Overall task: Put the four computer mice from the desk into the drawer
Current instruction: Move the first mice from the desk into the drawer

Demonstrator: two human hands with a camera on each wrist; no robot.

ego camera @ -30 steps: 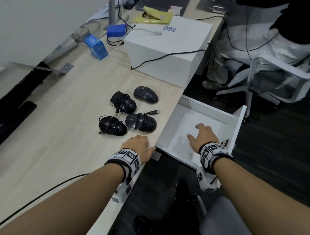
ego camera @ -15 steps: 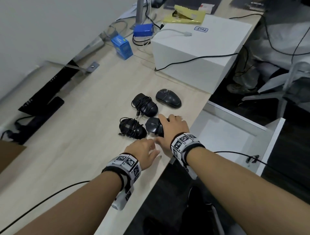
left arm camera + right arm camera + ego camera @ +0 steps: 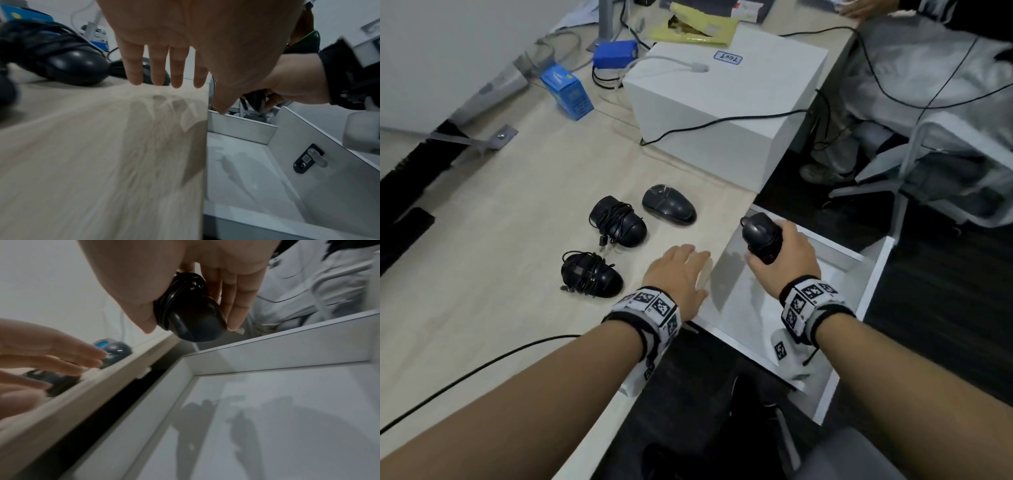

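At right of centre in the head view, the right hand (image 3: 787, 253) curls thumb and fingers round a black cord-wrapped computer mouse (image 3: 762, 236), holding it above the open white drawer (image 3: 873, 260), whose floor is bare in the wrist views. The left hand (image 3: 678, 274) lies flat, fingers straight and slightly spread, at the light wooden desk (image 3: 500, 308) edge. Three more black mice sit left of centre on the desk: two cord-wrapped (image 3: 590, 275) (image 3: 618, 221), one unwrapped (image 3: 669, 205) near the large white box (image 3: 722, 102).

Three black mice (image 3: 619, 222) on desk (image 3: 500, 240), fourth mouse (image 3: 762, 236) cord-wrapped, above open white drawer (image 3: 873, 270)
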